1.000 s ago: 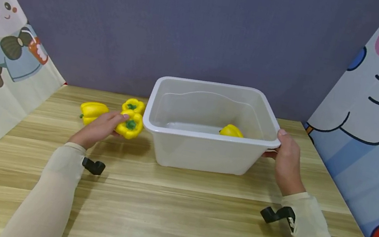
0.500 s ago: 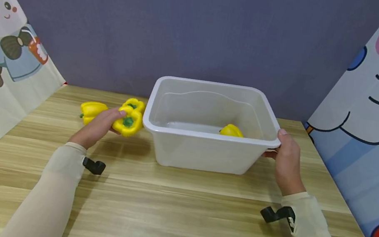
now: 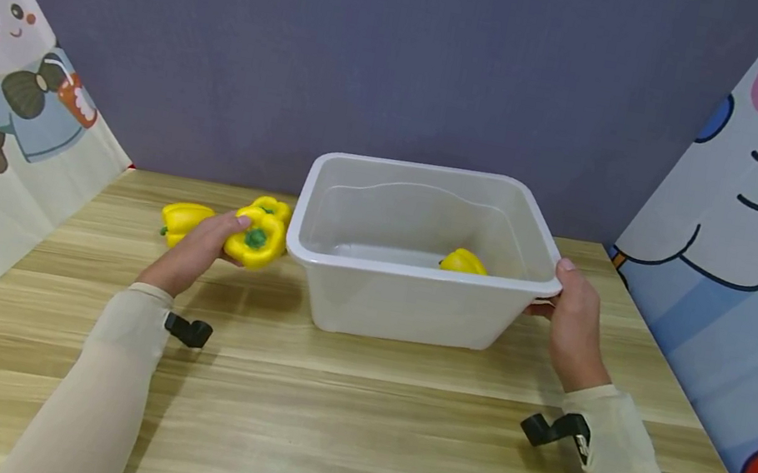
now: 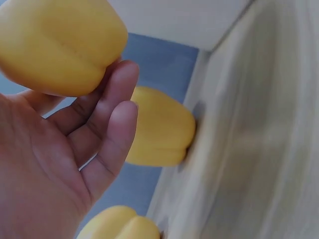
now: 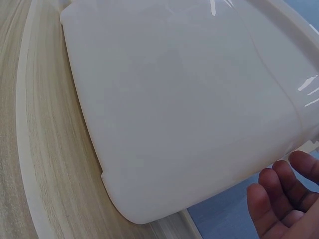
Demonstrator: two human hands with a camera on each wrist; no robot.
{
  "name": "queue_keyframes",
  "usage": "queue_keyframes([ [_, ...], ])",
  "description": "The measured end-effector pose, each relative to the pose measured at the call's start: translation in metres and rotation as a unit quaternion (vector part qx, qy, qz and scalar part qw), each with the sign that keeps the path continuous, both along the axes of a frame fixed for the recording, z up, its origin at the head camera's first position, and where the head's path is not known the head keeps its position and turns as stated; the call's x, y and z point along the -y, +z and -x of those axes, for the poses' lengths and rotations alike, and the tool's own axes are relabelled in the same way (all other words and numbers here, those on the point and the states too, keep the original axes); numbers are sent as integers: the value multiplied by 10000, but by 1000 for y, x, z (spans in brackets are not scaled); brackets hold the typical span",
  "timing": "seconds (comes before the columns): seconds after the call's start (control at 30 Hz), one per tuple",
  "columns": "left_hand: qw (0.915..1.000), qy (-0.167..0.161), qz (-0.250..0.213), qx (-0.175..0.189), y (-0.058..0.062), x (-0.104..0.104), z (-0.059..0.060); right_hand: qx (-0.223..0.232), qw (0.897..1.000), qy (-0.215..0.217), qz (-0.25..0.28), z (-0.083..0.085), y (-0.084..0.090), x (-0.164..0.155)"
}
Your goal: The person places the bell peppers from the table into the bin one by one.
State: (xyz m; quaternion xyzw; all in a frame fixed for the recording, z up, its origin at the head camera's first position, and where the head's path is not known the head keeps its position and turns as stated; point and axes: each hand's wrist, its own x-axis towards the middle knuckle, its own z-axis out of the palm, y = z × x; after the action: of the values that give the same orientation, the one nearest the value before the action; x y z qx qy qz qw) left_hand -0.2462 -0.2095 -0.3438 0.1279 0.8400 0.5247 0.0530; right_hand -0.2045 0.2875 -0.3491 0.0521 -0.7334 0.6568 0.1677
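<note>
Crowding left of centre beside the white bin (image 3: 412,310), two spare peppers (image 3: 184,221), left hand (image 3: 196,255) gripping a glossy yellow pepper (image 3: 255,238), right hand (image 3: 573,317) seemingly clasping the rim.

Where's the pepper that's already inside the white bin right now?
In the head view, the yellow pepper lies on the floor of the white bin, toward its right side, near the right hand holding the rim.

The white bin's (image 5: 189,109) smooth side wall stands on the wooden table (image 5: 45,164), right hand's fingers (image 5: 279,199) just beside it.
</note>
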Motion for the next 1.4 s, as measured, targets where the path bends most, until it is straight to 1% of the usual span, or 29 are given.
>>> queue_keyframes([
  [0.13, 9998, 114, -70, 136, 6, -2, -2, 15, 10000, -12, -80, 0, 0, 0],
  [0.27, 9998, 146, -59, 152, 10, -5, -3, -3, 10000, 5, -99, 0, 0, 0],
  [0.43, 9998, 91, -75, 131, 12, -7, -2, -27, 9999, 18, -100, 0, 0, 0],
  [0.53, 9998, 68, -122, 111, 13, -7, -2, -18, 10000, -9, -16, 0, 0, 0],
  [0.67, 9997, 110, -167, 107, 14, -6, -3, 24, 9999, -14, 107, 0, 0, 0],
  [0.77, 9994, 179, -227, 169, 16, -6, -5, 27, 9999, 2, 138, 0, 0, 1],
  [0.87, 9980, 264, -520, 231, 20, -8, -7, 15, 9999, 14, 138, 0, 0, 1],
  [0.93, 9952, 254, -916, 230, 22, -10, -9, 3, 9999, 5, 122, 0, 0, 0],
  [1.03, 9879, 173, -1532, 168, 25, -12, -10, -10, 9999, -2, 104, 0, -1, 0],
  [1.1, 9828, 65, -1840, 122, 27, -13, -10, -9, 9999, 13, 124, 1, -1, 1],
  [1.3, 9721, -203, -2330, 179, 28, -14, -10, -27, 9998, 44, 207, 1, -2, 1],
  [1.4, 9681, -339, -2478, 126, 31, -15, -10, -87, 9998, 47, 192, 1, -3, 1],
])
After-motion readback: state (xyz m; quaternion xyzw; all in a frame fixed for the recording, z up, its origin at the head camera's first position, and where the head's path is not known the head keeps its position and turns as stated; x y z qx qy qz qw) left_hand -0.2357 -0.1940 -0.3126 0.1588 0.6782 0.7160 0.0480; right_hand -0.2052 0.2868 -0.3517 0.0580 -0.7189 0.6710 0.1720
